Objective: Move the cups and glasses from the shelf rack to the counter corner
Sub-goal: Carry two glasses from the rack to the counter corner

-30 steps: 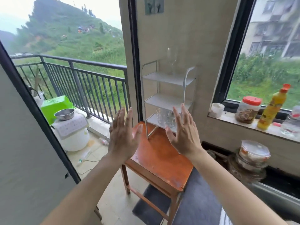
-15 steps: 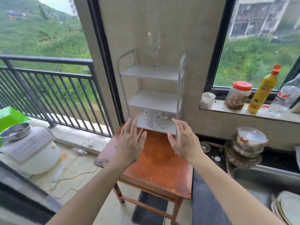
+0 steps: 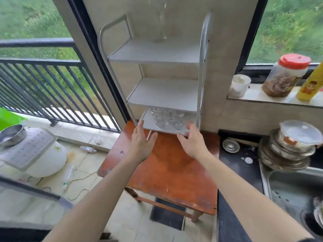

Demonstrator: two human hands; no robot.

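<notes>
At the far left, on the balcony floor, a metal bowl [image 3: 10,135] sits on a white appliance [image 3: 35,154] in front of the black railing [image 3: 52,88].

The left forearm reaches forward from the near edge over the orange wooden table [image 3: 166,172]. The left hand [image 3: 141,142] is flat with its fingers straight and together, thumb spread to the right, palm turned inward, and it holds nothing. Its fingertips lie at the near left corner of the white shelf rack [image 3: 164,95], which stands on the far end of the table; whether they touch cannot be told.

On the rack's bottom shelf stand a ribbed glass tumbler [image 3: 157,117] and, just to its right, stemmed glasses [image 3: 178,119]. A tall glass [image 3: 160,23], blurred, stands on the top shelf.

The right hand [image 3: 193,142] mirrors the left, fingers straight, palm inward, gripping nothing, with fingertips over the bottom shelf's near right corner.

Further right, the dark counter [image 3: 241,165] carries stacked dishes [image 3: 293,145] beside a steel sink [image 3: 297,189]. On the window sill above stand a white cup [image 3: 240,85], a red-lidded jar [image 3: 286,75] and a yellow bottle [image 3: 311,84].
</notes>
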